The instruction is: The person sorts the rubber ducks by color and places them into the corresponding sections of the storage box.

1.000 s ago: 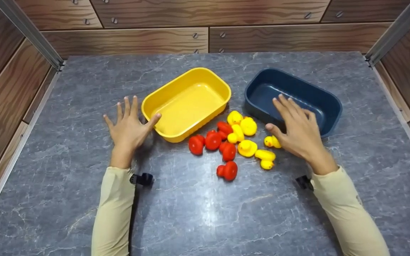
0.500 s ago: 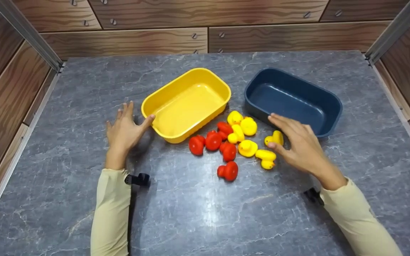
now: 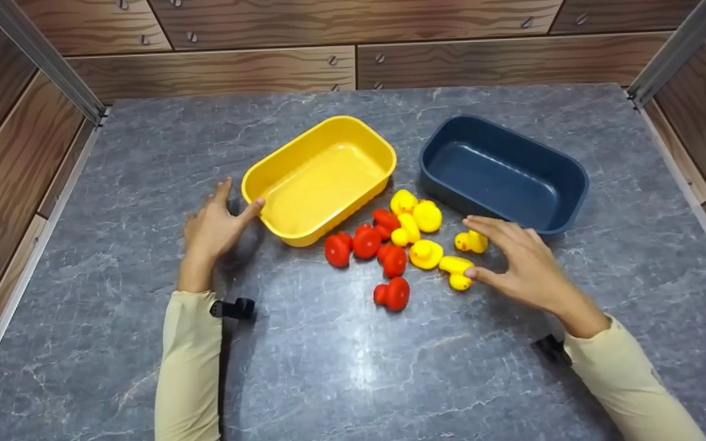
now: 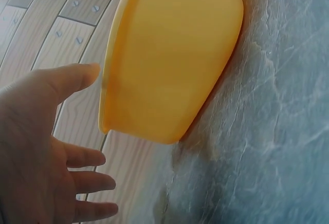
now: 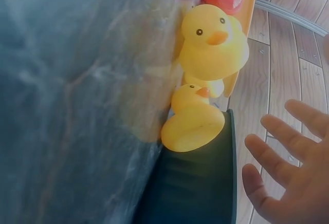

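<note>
My left hand [image 3: 213, 229] hovers at the left end of a yellow tub [image 3: 322, 184], fingers spread. In the left wrist view its thumb [image 4: 77, 77] is close to the tub's rim; contact is unclear. My right hand [image 3: 527, 269] is held over the table with fingers extended and thumb apart, holding nothing. Close by are a yellow rubber duck [image 3: 470, 241] near its fingertips and another yellow duck [image 3: 458, 271] by its thumb. More yellow ducks [image 3: 426, 254] lie to the left. Several red toys [image 3: 397, 293] with round bases lie beside them, mostly tipped over.
A dark blue tub [image 3: 506, 171] stands at the back right, behind the ducks. Both tubs are angled on the grey marbled table [image 3: 304, 367]. Wood-patterned panels [image 3: 218, 70] and metal posts [image 3: 40, 61] enclose the back and sides.
My right hand has drawn back from over the blue tub toward the front right, uncovering a duck. My left hand has lowered slightly, its fingers less spread. Ducks and tubs look unmoved.
</note>
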Available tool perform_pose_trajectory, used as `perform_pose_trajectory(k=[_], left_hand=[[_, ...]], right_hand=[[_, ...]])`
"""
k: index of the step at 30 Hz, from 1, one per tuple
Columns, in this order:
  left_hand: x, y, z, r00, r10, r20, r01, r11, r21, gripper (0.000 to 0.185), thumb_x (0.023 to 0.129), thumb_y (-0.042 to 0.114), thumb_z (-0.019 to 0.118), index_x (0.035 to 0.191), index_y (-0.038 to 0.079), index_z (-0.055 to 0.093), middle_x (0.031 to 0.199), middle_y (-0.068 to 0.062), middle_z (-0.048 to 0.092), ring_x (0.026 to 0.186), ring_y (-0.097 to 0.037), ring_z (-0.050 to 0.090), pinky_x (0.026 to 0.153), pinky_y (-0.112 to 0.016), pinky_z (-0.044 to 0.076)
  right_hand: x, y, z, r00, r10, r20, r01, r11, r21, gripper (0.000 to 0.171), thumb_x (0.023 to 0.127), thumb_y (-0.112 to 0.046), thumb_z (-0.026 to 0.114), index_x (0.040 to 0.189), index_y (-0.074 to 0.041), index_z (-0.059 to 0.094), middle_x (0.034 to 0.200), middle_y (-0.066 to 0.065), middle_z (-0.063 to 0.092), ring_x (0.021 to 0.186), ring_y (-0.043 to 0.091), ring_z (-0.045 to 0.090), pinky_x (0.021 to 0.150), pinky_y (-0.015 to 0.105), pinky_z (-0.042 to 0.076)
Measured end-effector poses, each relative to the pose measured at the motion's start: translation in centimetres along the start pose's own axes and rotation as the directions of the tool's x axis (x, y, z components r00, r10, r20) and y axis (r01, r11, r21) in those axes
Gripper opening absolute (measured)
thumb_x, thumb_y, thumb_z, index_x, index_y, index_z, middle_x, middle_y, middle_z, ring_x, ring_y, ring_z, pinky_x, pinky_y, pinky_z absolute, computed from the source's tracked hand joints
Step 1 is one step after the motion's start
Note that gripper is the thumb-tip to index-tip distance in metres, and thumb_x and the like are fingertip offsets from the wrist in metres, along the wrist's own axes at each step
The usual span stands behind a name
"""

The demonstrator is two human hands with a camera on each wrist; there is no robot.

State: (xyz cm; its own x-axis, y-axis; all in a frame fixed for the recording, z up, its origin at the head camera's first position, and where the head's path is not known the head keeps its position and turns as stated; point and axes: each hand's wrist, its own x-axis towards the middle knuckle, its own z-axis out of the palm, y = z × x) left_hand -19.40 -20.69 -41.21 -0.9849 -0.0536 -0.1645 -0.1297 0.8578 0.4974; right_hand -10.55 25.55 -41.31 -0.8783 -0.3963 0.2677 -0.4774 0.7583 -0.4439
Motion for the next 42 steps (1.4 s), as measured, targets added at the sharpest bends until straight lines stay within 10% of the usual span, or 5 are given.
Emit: perform_pose_trajectory(k=[7,24,42], left_hand=[[0.0,-0.2,0.0,1.0,-0.015,0.015,0.016,0.998,-0.057,0.097,0.082,0.08,0.04,0.155,0.019,0.021,0.152,-0.018,0.037,0.132,-0.044,0.044,0.105,-0.059,0.035],[0.8,-0.4,0.6,0.999,0.035,0.007,-0.033,0.971,-0.238,0.073,0.087,0.06,0.056,0.145,0.017,0.041,0.141,-0.016,0.051,0.125,-0.034,0.054,0.103,-0.052,0.041],[1.0,-0.5,1.0,0.999,0.051,-0.014,-0.053,0.933,-0.356,0.063,0.088,0.041,0.067,0.137,0.005,0.049,0.101,-0.01,0.058,0.082,-0.016,0.052,0.069,-0.021,0.042]], right_hand=[[-0.6,0.0,0.3,0.999,-0.005,0.035,0.006,1.0,-0.014,0.074,0.074,-0.034,0.082,0.138,-0.012,0.051,0.135,0.011,0.054,0.118,0.032,0.053,0.083,0.041,0.035],[-1.5,-0.1,-0.2,0.987,0.032,0.16,-0.018,0.996,-0.084,0.071,0.072,-0.041,0.083,0.134,-0.02,0.056,0.105,0.001,0.06,0.088,0.017,0.058,0.07,0.035,0.046],[-0.7,-0.1,0.5,0.95,0.126,0.284,-0.081,0.983,-0.166,0.066,0.074,-0.045,0.08,0.132,-0.025,0.057,0.101,-0.004,0.063,0.067,0.005,0.047,0.056,0.024,0.035]])
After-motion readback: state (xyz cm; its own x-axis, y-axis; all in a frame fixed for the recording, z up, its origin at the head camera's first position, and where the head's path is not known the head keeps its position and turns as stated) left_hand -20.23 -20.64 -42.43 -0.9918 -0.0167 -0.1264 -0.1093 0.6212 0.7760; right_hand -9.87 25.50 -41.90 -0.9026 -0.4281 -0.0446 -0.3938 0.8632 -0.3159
